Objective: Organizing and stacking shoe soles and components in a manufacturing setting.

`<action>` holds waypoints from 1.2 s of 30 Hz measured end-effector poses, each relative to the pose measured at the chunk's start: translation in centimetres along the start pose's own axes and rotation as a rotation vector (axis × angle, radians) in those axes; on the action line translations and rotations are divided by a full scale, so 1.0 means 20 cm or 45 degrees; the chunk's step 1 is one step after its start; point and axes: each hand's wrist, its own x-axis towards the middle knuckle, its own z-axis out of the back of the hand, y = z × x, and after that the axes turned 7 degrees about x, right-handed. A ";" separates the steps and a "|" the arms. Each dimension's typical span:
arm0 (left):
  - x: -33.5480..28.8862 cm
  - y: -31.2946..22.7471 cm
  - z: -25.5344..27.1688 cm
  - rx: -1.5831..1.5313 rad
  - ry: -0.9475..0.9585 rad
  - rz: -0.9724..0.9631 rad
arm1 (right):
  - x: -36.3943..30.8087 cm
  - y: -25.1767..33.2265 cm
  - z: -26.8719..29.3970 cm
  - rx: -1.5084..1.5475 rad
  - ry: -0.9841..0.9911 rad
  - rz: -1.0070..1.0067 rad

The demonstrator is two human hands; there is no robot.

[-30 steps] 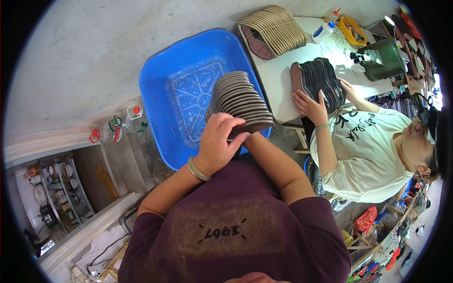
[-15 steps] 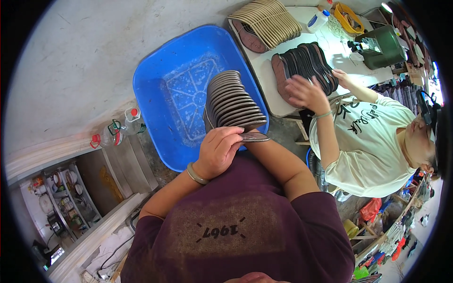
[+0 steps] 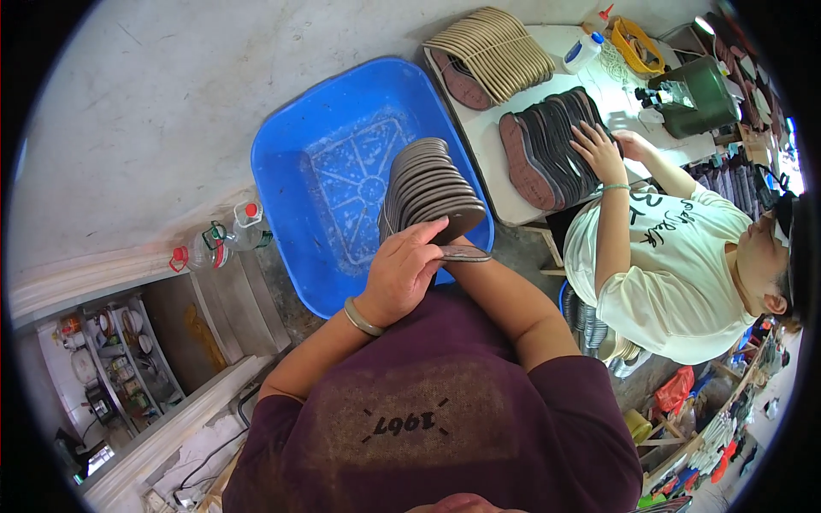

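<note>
My left hand (image 3: pixel 400 267), with a bangle on its wrist, is closed on the near end of a single dark shoe sole (image 3: pixel 464 254). Just beyond it, a fanned stack of brown-grey shoe soles (image 3: pixel 428 184) stands over the blue tub (image 3: pixel 286 184); my left fingertips are close against its nearest sole. From the right my forearm (image 3: pixel 505 295) reaches in beneath the single sole and the stack. My right hand is hidden behind them, so its fingers do not show.
At right, a co-worker in a pale shirt (image 3: pixel 676 274) has both hands on a row of dark soles (image 3: pixel 552 154) on a white table (image 3: pixel 487 158). A tan sole bundle (image 3: pixel 496 56), a white bottle (image 3: pixel 583 53) and a yellow basket (image 3: pixel 637 47) are there. Plastic jugs (image 3: pixel 248 227) stand left.
The sole stack has tilted, showing more of its nearest sole's face. My left hand stays on the single sole. The co-worker's raised hand has come down onto the dark soles. The view has shifted slightly.
</note>
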 end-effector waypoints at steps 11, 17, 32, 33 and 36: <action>-0.16 0.05 -0.02 0.143 -0.162 -0.056 | 0.07 -0.05 -0.16 0.504 -0.038 -0.216; -0.18 0.06 -0.03 0.113 -0.395 -0.043 | 0.15 -0.13 -0.23 0.487 0.057 -0.275; -0.22 0.05 0.01 0.183 -0.299 -0.024 | 0.14 -0.15 -0.33 0.266 0.390 -0.202; -0.23 0.05 0.02 0.158 -0.298 -0.038 | 0.13 -0.15 -0.34 0.250 0.375 -0.200; -0.24 0.03 0.03 0.076 -0.274 -0.033 | 0.12 -0.13 -0.36 0.197 0.331 -0.186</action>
